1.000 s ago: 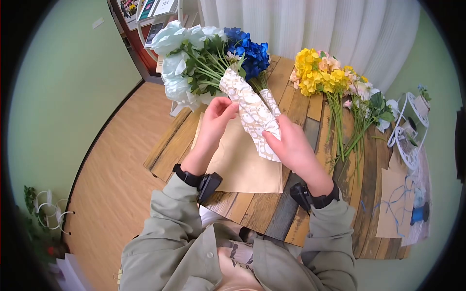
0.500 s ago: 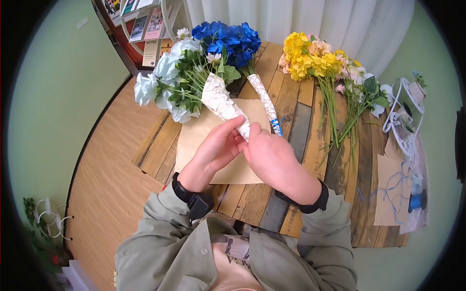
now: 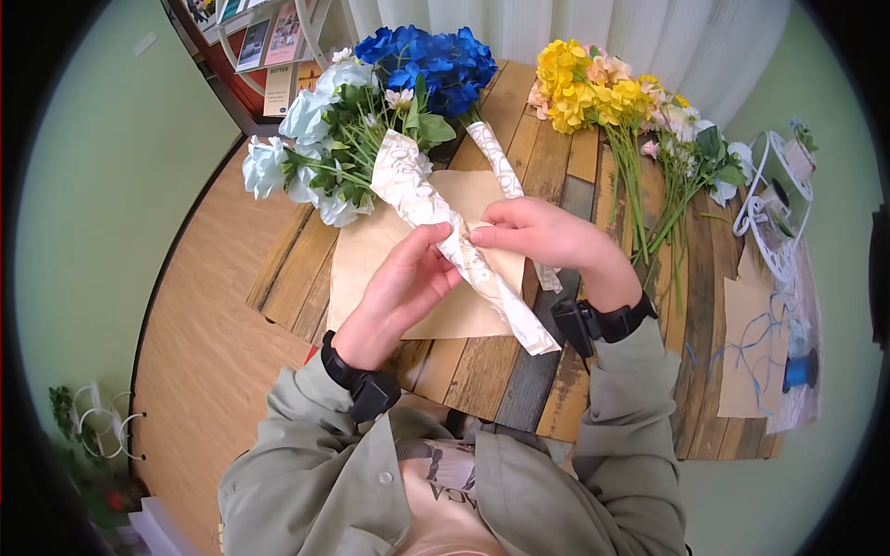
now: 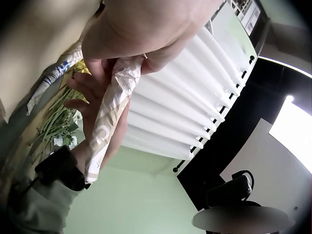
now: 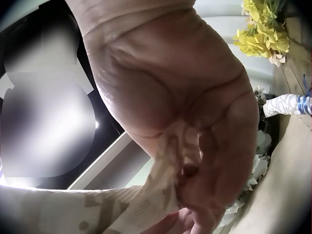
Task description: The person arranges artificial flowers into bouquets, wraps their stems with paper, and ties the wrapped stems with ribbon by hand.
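A bouquet of pale blue-white flowers point(image 3: 311, 116) has its stems rolled in white-and-tan patterned paper point(image 3: 403, 181). My left hand point(image 3: 399, 283) grips the wrapped stems around their middle, thumb on top. From the other side my right hand point(image 3: 556, 236) pinches the paper between thumb and fingers, just beside the left thumb. Below the hands, the tapered paper end point(image 4: 100, 146) slants down to the right. Behind it on the table lies a second bouquet of blue flowers point(image 3: 426, 69), its stems in similar paper point(image 3: 496, 159), with a blue ribbon point(image 5: 304, 104) round them.
A tan paper sheet point(image 3: 357, 278) lies under the hands on the plank table point(image 3: 473, 380). Yellow flowers point(image 3: 593, 88) and other stems rest at the back right. Near the right edge are a white wire stand point(image 3: 788, 264), a blue ribbon spool point(image 3: 800, 371) and brown paper point(image 3: 742, 394).
The pale bouquet tilted further left as its lower paper end came into view. My right hand went down over the stems, then shifted up and right to pinch the paper; my left hand stayed on it.
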### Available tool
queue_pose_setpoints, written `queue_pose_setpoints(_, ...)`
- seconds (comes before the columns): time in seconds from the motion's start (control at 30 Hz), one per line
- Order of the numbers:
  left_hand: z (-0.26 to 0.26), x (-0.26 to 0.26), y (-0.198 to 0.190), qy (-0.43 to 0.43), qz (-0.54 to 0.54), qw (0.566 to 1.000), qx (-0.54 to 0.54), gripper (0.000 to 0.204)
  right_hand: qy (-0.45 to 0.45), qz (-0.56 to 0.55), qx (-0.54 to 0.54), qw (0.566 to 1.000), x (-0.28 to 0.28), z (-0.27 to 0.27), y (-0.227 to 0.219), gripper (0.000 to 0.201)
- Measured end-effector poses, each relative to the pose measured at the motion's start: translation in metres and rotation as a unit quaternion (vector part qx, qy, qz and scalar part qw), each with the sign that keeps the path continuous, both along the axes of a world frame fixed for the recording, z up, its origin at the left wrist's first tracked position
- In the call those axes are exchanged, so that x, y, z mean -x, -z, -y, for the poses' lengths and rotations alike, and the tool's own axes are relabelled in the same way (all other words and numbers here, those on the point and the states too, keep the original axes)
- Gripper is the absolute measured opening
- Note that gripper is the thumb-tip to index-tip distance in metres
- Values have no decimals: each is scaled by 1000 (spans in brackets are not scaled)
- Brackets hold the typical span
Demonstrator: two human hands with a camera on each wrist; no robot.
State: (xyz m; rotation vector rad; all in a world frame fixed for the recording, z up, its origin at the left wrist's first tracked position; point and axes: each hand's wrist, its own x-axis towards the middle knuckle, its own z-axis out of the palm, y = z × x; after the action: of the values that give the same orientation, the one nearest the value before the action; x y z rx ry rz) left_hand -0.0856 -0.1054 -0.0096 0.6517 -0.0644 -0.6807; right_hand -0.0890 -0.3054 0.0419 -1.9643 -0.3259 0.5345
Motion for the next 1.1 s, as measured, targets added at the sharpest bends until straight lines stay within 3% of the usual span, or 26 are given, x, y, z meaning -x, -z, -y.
queue_pose_setpoints(0.07,1,1,1,-3,-21,1000,3,21,7,46,68,997,-2,0,0,28)
queue_pose_setpoints(0.3,2,-9,7,-23,-39,998,34,22,37,37,46,998,0,5,5,36)
queue_pose_setpoints(0.43,-1,-15,16,-16,-30,999,29,20,11,37,65,997,-5,7,9,36)
queue_pose_setpoints(0.53,-7,-14,8,2,-5,1000,-17,17,12,103,67,992,-2,7,14,32)
queue_pose_setpoints(0.57,-13,-11,0,9,63,987,-150,17,13,148,69,986,-1,7,15,32)
queue_pose_setpoints(0.6,-20,-9,-7,18,131,951,-279,19,19,148,67,987,1,6,16,32)
queue_pose_setpoints(0.63,-31,-9,-10,72,266,883,-380,24,20,150,70,986,3,6,14,33)
queue_pose_setpoints(0.67,-35,3,-14,35,339,805,-485,21,24,155,72,985,5,4,10,34)
queue_pose_setpoints(0.7,-34,12,-25,-51,503,658,-558,22,33,80,78,993,10,-1,-4,33)
queue_pose_setpoints(0.73,-33,20,-35,-133,635,475,-595,25,39,75,72,994,10,-1,-4,33)
queue_pose_setpoints(0.77,-25,23,-43,-125,634,476,-597,25,22,66,65,995,8,-1,-2,33)
queue_pose_setpoints(0.83,-4,20,-52,-130,807,353,-456,38,0,45,30,999,6,-1,1,28)
queue_pose_setpoints(0.97,3,-5,-30,-113,840,313,-429,41,22,76,41,996,0,5,9,24)
queue_pose_setpoints(1.1,13,-10,-36,-86,839,308,-441,34,38,33,27,998,-6,11,10,27)
